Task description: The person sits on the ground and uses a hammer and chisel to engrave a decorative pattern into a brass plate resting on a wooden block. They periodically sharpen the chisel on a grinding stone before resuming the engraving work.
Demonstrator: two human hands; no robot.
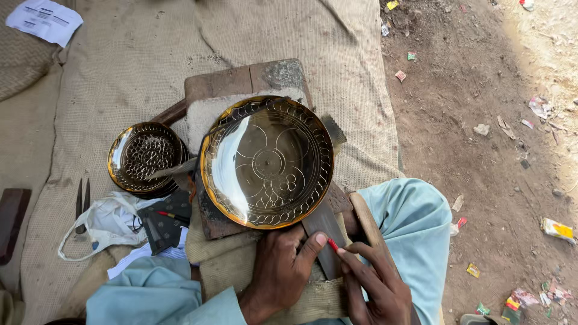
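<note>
Though outdoors: burlap mat [138, 54] (dirt [481, 150] beside)

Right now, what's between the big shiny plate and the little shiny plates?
In the head view, a flat grey metal tool lies there, reaching from the stack of small plates toward the big engraved plate, over tan cloth.

White printed paper sheet [44, 20] top left on the cloth; yellow wrapper [558, 229] on dirt at right; small coloured wrappers [530, 300] bottom right.

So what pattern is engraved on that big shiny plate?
The big brass plate shows engraved circles around a central ring, with a looped border; head view.
</note>
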